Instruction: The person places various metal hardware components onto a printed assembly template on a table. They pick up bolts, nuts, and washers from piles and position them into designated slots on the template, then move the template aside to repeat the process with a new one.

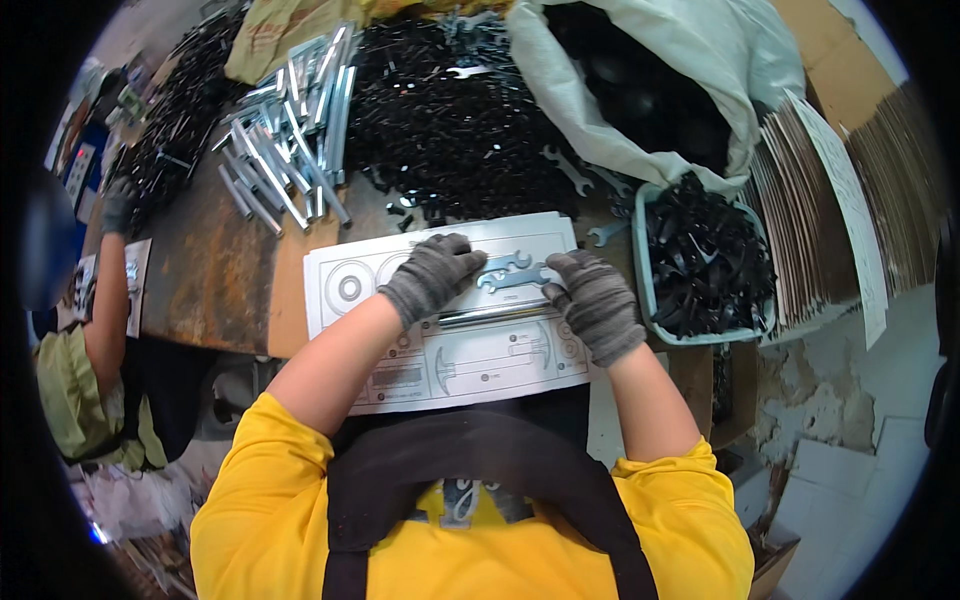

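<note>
Two flat silver wrenches (513, 276) lie one below the other on a white printed sheet (345, 355), between two grey-gloved hands. Their long axes run left to right, rising slightly rightward; the upper one's visible open end points right, the lower one's left. The left hand (437, 275) has its fingertips at the upper wrench's left end; the right hand (600, 305) has bent fingers at the lower wrench's right end. Whether either grips, I cannot tell. Below them, one shiny metal tube (495, 316) lies nearly parallel. One pale-blue bin (645, 270) holds black parts.
</note>
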A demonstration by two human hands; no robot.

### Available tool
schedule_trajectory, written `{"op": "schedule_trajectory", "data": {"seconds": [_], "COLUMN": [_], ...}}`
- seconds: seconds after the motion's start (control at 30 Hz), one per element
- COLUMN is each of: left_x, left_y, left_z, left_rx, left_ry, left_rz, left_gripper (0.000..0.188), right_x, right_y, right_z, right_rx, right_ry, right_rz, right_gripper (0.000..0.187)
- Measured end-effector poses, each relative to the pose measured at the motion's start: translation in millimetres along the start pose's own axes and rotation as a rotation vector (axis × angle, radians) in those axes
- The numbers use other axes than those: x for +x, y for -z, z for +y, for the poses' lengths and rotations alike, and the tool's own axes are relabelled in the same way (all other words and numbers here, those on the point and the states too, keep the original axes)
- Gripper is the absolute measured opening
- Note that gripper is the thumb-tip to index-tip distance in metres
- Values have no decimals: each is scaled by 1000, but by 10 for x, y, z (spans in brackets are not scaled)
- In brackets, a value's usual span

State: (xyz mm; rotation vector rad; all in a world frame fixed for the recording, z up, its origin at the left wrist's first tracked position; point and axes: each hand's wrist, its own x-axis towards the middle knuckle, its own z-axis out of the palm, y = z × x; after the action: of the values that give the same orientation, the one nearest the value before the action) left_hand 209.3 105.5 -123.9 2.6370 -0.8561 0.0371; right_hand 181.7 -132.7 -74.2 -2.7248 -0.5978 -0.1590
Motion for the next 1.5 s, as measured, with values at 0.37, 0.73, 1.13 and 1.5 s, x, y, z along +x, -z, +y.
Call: {"op": "schedule_trajectory", "data": {"seconds": [0.37,0.73,1.13,1.5], "left_x": [-72,-5,-249,-793], "left_y": [166,113,90,375], "left_z": [139,195,-59,-131], "left_rx": [-185,-48,-243,-123], "left_ry": [191,256,155,292], "left_rz": [-74,-66,34,262], "left_gripper": [48,46,39,34], "right_x": [-468,-307,-568,-593], "right_y": [975,1134,-155,-129], "right_z": [656,726,-111,-292], "right_rx": [-543,-489,525,48], "right_ry": [-45,109,-362,-260], "right_rz": [-364,-483,-315,-249], "right_gripper": [26,22,29,36]}}
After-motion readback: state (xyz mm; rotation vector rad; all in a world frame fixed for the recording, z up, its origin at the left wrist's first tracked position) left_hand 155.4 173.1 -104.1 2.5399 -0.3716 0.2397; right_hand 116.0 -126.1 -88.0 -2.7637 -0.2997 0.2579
